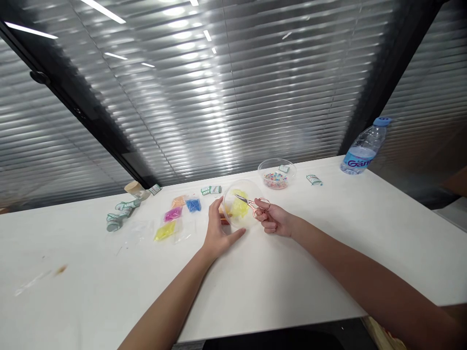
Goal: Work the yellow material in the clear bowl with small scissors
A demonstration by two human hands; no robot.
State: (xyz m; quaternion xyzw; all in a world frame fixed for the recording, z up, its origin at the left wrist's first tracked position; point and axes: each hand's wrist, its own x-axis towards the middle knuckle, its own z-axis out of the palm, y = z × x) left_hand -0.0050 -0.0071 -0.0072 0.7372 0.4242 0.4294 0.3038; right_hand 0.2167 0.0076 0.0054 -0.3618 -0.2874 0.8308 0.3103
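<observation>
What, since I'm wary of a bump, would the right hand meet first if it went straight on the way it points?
Probably the clear bowl: the right hand points toward it, and the scissors it holds overlap the yellow contents. Depth is unclear, so it might pass above instead.

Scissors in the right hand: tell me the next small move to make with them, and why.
Probably lower the scissors gently toward the yellow material: the right hand holds them pointing over it, and the left hand cups the side of the clear bowl, which should steady it. Whether they already touch is hard to tell.
</observation>
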